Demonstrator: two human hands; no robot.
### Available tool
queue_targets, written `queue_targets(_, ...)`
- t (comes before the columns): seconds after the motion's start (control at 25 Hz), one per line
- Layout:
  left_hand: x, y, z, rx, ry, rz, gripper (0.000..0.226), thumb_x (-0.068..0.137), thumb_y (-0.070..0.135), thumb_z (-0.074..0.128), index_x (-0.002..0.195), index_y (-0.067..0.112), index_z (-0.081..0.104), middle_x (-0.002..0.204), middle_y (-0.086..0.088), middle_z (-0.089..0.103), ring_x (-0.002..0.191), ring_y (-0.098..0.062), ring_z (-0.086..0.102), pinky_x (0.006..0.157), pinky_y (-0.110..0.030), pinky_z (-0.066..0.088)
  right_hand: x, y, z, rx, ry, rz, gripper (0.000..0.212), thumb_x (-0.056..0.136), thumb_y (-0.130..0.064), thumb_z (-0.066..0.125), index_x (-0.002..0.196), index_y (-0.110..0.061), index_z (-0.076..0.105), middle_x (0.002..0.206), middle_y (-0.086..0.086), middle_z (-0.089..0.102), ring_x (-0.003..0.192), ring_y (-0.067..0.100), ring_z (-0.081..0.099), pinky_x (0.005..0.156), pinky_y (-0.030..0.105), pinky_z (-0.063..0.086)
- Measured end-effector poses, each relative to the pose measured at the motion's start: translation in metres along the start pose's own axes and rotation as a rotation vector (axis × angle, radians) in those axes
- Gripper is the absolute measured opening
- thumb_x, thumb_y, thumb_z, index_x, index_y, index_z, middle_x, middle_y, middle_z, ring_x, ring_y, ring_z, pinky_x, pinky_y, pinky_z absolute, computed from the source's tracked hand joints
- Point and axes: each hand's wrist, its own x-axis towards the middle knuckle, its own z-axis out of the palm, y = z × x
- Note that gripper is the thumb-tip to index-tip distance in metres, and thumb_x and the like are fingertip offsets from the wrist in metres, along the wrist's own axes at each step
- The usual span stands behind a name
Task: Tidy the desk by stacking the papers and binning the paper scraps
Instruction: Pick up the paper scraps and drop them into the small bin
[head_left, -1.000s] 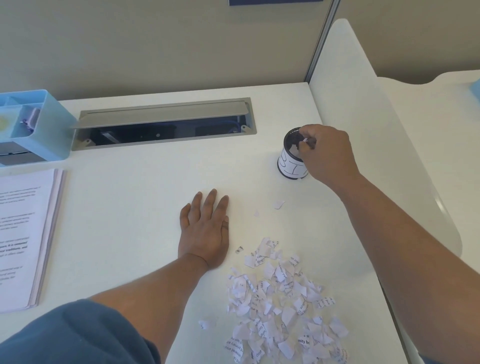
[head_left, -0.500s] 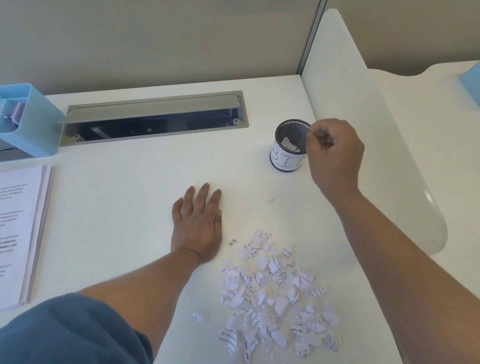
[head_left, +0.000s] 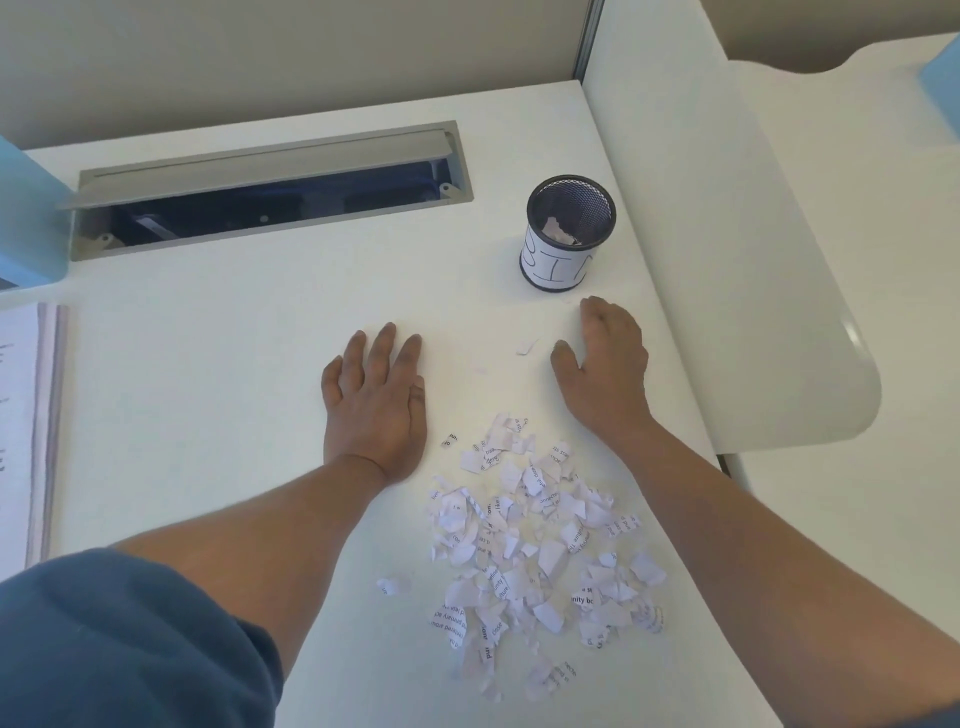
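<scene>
- Nearest the camera, a blue sleeve (head_left: 119, 644) covers the upper part of the left arm; both forearms are bare and extend forward over the white desk (head_left: 208, 405).
- A loose pile of paper scraps (head_left: 535, 551), torn and printed with text, lies on the desk between the two forearms. One small stray piece (head_left: 388, 586) sits just left of the pile.
- At the left edge of the frame, a stack of papers (head_left: 26, 426) lies flat on the desk, well apart from the scraps.
- The left hand (head_left: 376, 410) rests palm down on the desk, fingers straight and together, holding nothing. It lies just beyond the far left corner of the pile.
- The right hand (head_left: 605, 364) rests on the desk with fingers loosely bent and thumb spread; it grasps nothing.
- A single scrap (head_left: 527, 346) lies apart from the pile, between the two hands, just beside the right thumb.
- Beyond the right hand stands an upright black mesh cup (head_left: 569, 234) with a paper label marked "BIN". A few scraps are visible inside it.
- Farther back, a grey cable tray (head_left: 270, 182) is recessed in the desk with its lid raised.
- A light blue organiser (head_left: 28, 218) sits at the far left edge.
- A white divider panel (head_left: 727, 260) borders the desk on the right.
</scene>
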Motion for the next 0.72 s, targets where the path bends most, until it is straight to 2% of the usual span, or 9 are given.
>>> queue_targets(0.16, 0.0, -0.001, 0.001, 0.003, 0.004, -0.002, 0.058, 0.102, 0.04, 0.014, 0.159, 0.034, 0.022, 0.172, 0.001, 0.012, 0.159, -0.028, 0.002, 0.125, -0.045, 0.0, 0.004, -0.004, 0.009, -0.143, -0.046, -0.039, 0.068, 0.103, -0.046, 0.047, 0.156, -0.006, 0.033, 0.165, 0.008, 0.03, 0.153, 0.032, 0.021, 0.116, 0.054, 0.025)
queue_targets(0.36, 0.001, 0.0, 0.0, -0.015, 0.004, -0.001, 0.056, 0.103, 0.039, 0.017, 0.158, 0.033, 0.024, 0.172, 0.0, 0.014, 0.159, -0.029, 0.004, 0.125, -0.047, 0.002, 0.004, -0.005, 0.013, -0.344, -0.075, -0.097, 0.07, 0.102, -0.055, 0.04, 0.155, -0.01, 0.035, 0.165, 0.005, 0.028, 0.151, 0.035, 0.022, 0.114, 0.053, 0.024)
queue_targets(0.44, 0.0, 0.0, 0.0, -0.017, 0.004, 0.001, 0.056, 0.104, 0.039, 0.018, 0.158, 0.033, 0.025, 0.172, 0.0, 0.015, 0.159, -0.03, 0.004, 0.125, -0.047, 0.003, 0.001, -0.005, 0.012, -0.352, -0.094, -0.128, 0.066, 0.103, -0.052, 0.041, 0.153, -0.01, 0.038, 0.163, 0.005, 0.031, 0.15, 0.035, 0.024, 0.113, 0.052, 0.024)
queue_targets(0.6, 0.0, 0.0, 0.001, -0.012, 0.004, 0.0, 0.055, 0.104, 0.038, 0.019, 0.158, 0.033, 0.025, 0.172, 0.0, 0.014, 0.158, -0.03, 0.004, 0.125, -0.047, 0.003, -0.015, -0.007, 0.01, -0.214, -0.142, -0.274, 0.053, 0.098, -0.037, 0.044, 0.144, -0.012, 0.054, 0.154, 0.002, 0.047, 0.146, 0.032, 0.034, 0.114, 0.05, 0.025)
queue_targets(0.72, 0.0, 0.0, 0.001, -0.014, 0.009, 0.003, 0.053, 0.105, 0.036, 0.022, 0.157, 0.032, 0.026, 0.172, -0.001, 0.015, 0.158, -0.031, 0.005, 0.124, -0.047, 0.002, -0.024, -0.011, 0.008, -0.04, -0.098, -0.354, 0.04, 0.091, -0.015, 0.053, 0.128, -0.009, 0.067, 0.136, 0.005, 0.063, 0.132, 0.03, 0.05, 0.111, 0.05, 0.037)
